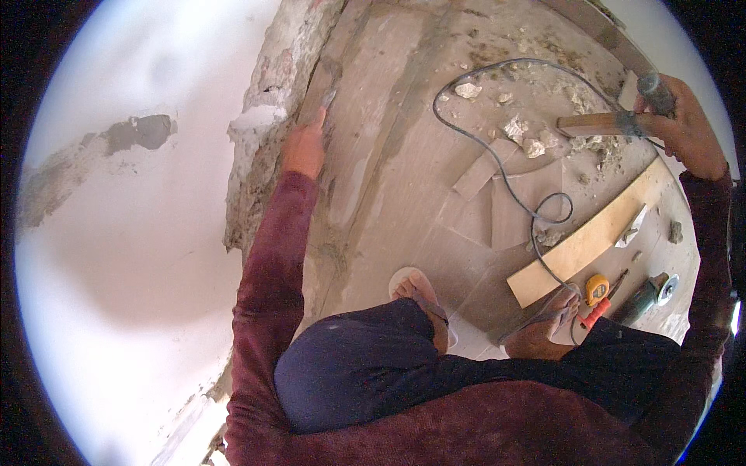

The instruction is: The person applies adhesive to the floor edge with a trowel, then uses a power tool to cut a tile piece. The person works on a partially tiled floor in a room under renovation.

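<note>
Beside the broken base of the wall (264,116), my left hand (305,151) is low over the dusty floor, index finger stretched forward and the other fingers curled. A small, shiny grey tip (330,98) shows just beyond that fingertip; whether it belongs to something in the hand is too small to tell. Raised at the far right, my right hand (694,133) grips a hammer (598,125) close to its grey metal head. The wooden handle points left, above the rubble.
A black cable (509,172) loops over tile pieces (528,203) and stone rubble (535,147). Right of my feet lie a wooden board (587,237), a yellow tape measure (597,290), a red-handled tool (596,313) and an angle grinder (645,301).
</note>
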The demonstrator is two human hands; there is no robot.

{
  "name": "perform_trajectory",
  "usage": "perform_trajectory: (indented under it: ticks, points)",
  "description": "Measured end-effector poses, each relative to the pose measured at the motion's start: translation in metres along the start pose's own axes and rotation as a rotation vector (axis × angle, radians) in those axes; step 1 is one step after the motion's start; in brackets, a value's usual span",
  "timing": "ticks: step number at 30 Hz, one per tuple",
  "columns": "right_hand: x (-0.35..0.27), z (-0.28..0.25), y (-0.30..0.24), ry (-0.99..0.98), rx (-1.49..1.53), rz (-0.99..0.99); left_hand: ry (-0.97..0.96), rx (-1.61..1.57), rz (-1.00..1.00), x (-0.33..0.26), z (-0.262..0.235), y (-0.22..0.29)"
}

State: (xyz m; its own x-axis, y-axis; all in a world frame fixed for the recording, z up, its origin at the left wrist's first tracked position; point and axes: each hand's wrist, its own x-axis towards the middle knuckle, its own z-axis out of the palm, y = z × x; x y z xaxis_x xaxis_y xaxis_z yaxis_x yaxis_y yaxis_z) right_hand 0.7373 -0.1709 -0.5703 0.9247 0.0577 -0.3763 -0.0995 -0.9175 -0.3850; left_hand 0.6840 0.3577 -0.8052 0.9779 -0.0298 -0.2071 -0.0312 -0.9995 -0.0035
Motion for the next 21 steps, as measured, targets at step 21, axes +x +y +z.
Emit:
perform_trajectory:
  ticks: [21]
  points:
    - [0.007, 0.003, 0.006, 0.012, 0.02, -0.08, 0.022, -0.068, 0.065, 0.051, -0.005, -0.022]
